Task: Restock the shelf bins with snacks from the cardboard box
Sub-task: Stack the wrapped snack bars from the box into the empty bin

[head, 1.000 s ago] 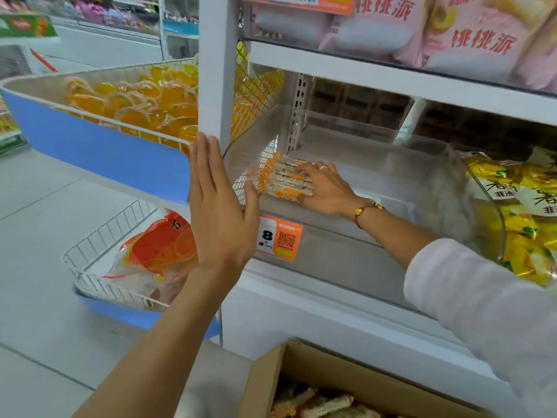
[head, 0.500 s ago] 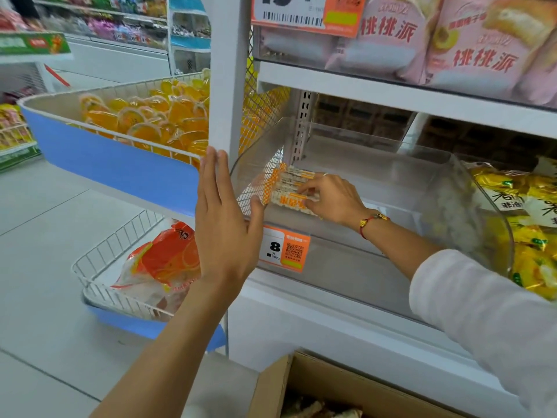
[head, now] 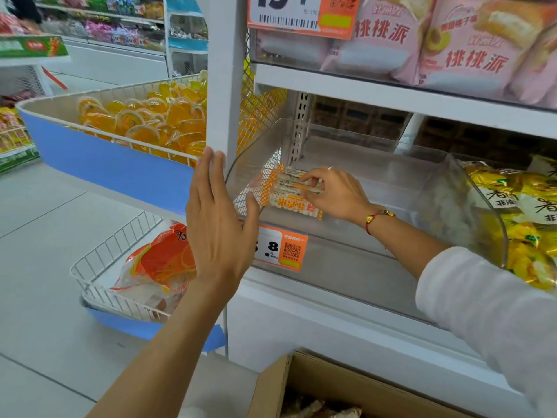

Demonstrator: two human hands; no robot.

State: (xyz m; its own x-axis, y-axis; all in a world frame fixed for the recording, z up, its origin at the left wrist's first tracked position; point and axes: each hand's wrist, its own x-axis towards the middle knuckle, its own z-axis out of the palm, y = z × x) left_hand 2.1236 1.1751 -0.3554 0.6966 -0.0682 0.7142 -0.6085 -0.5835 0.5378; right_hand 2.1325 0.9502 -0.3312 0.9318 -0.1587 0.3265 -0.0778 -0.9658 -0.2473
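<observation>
Your left hand (head: 217,218) is raised flat at centre frame; your right hand (head: 334,193) pinches with curled fingers, centre right.

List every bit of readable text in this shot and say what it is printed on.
"桃桃派": pink snack bags on the top shelf.
"19": orange price tag above them; its small print is unreadable.
"8": orange price tag on the clear bin; its small print is blurred.
Snack packs under the right hand: characters too blurred.
Yellow bags: characters cut off.
</observation>
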